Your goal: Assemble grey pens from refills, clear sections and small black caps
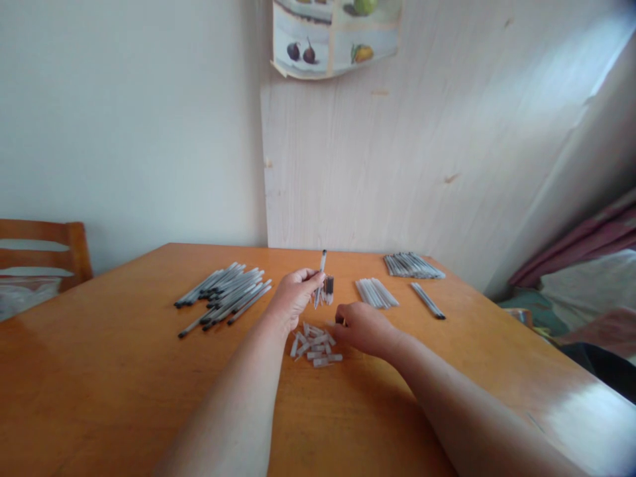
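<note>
My left hand (297, 293) is closed around a slim clear pen (322, 260), which stands nearly upright with its black end at the top. My right hand (365, 326) is low over the table, its fingers curled together; what they hold, if anything, is hidden, though a dark spot shows at the fingertips. Beside it lies a loose heap of small clear pen caps (318, 346). Just beyond my hands, a small cluster of short black-and-clear pen parts (328, 290) rests on the table, partly covered by my left hand.
On the wooden table (223, 397), a big pile of clear pens with black ends (223, 295) lies left. To the right are clear tubes (376, 293), a couple of pens (428, 301) and a row of pens (413, 265). A chair (77, 248) stands at left.
</note>
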The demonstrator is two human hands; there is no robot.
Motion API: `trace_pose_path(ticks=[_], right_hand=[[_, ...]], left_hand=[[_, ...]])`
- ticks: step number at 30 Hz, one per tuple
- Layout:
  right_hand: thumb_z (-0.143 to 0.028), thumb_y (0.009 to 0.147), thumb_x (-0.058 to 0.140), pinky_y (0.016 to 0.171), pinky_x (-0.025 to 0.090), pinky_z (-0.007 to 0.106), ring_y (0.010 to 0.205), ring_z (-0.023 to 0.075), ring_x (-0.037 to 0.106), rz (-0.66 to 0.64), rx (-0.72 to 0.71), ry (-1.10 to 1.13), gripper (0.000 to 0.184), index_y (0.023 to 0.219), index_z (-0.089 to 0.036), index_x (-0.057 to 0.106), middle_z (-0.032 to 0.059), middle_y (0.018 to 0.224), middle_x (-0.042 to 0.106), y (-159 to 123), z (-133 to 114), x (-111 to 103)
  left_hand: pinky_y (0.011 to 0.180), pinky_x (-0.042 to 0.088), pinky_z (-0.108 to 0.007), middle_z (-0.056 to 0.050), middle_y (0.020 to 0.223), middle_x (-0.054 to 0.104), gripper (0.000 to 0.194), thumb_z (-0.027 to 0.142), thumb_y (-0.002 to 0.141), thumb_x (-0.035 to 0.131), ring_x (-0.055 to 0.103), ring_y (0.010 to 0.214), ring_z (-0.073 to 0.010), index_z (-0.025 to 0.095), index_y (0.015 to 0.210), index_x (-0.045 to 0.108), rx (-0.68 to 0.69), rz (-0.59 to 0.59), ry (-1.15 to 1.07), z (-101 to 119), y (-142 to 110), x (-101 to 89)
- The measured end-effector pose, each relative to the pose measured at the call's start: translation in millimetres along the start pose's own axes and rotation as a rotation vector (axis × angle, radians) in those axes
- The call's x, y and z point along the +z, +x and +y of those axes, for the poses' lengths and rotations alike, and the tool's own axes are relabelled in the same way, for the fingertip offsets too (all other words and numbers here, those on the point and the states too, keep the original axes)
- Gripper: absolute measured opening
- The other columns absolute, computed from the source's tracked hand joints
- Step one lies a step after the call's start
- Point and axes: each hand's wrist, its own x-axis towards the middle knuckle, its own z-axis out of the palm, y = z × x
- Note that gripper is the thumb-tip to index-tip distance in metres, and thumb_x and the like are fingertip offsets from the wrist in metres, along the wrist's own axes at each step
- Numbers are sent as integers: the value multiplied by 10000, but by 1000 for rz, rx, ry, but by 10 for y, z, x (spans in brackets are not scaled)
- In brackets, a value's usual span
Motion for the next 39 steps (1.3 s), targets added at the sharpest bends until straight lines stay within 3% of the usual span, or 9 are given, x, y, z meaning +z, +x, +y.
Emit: trace_pose_path(ticks=[5,9,13,19,34,39], right_hand=[[-249,820,519,519,339,236,614,148,620,152,-20,307,155,753,-171,635,48,685,691,48,49,22],[-249,826,515,453,374,192,515,111,606,82,35,721,126,749,-175,581,11,646,665,75,26,56],[-249,829,537,395,364,174,476,94,583,18,135,942,95,769,-176,554,9,668,668,69,-40,28],[-226,849,547,416,403,160,466,67,569,1,167,1072,89,783,-168,544,4,667,671,52,-73,-34],[-276,830,595,490,470,192,560,105,631,55,197,1317,112,816,-176,548,28,697,684,88,-50,23],[-339,810,638,460,439,185,536,95,586,122,175,1264,184,840,-176,559,13,678,656,94,-10,36]], left_hand=[[518,351,-202,-28,721,661,319,430,681,746,495,553,-83,150,815,672,42,43,-60,-33,33,-13],[536,386,-203,-18,706,646,330,434,673,750,537,578,-87,149,790,632,70,64,-102,-83,84,-37],[561,421,-214,-14,716,647,337,436,677,748,555,588,-89,151,801,617,87,96,-128,-94,108,-53],[568,429,-218,3,670,619,337,437,689,743,546,578,-87,150,793,599,101,118,-155,-97,110,-59],[562,459,-223,-20,700,646,321,420,707,744,569,574,-93,151,806,600,47,49,-164,-143,98,13],[584,464,-225,-45,740,681,298,394,729,726,608,614,-109,150,837,594,31,66,-123,-101,66,18]])
